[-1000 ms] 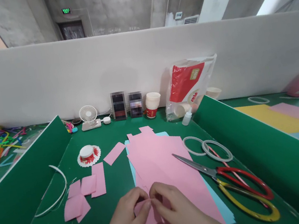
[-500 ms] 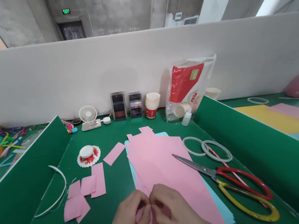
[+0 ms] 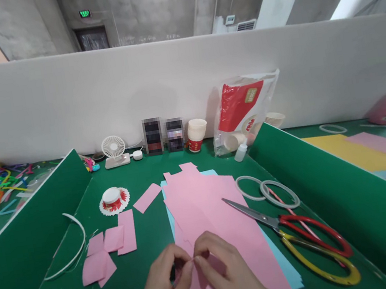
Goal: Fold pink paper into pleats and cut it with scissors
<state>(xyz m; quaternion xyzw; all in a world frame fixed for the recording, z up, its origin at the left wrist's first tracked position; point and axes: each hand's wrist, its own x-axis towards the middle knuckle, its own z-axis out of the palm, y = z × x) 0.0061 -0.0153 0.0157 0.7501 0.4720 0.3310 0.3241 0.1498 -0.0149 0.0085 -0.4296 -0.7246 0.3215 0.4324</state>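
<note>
My left hand (image 3: 170, 280) and my right hand (image 3: 222, 271) meet at their fingertips over the near part of a pink paper stack (image 3: 221, 208). Thumb and forefinger of each hand are pinched together on a small piece of pink paper (image 3: 199, 280), which blends with the sheets below and is partly covered by the fingers. Blue sheets (image 3: 285, 266) stick out from under the pink ones. To the right of my hands lie scissors (image 3: 275, 223) with one red and one yellow handle, the blade tips resting on the pink sheet.
Cut pink pieces (image 3: 128, 233) and a white curved strip (image 3: 82, 230) lie left. Behind are a decorated paper disc (image 3: 114, 201), a small fan (image 3: 113, 149), paper cups (image 3: 197, 134), a bottle (image 3: 240, 152) and a cup bag (image 3: 242, 112). Tape rings (image 3: 279, 194) lie right. Green dividers (image 3: 316, 183) flank the table.
My fingers have shifted slightly, and the gap between each thumb and forefinger looks wider. Both hands stay pinched together at the same spot. The other things have not moved.
</note>
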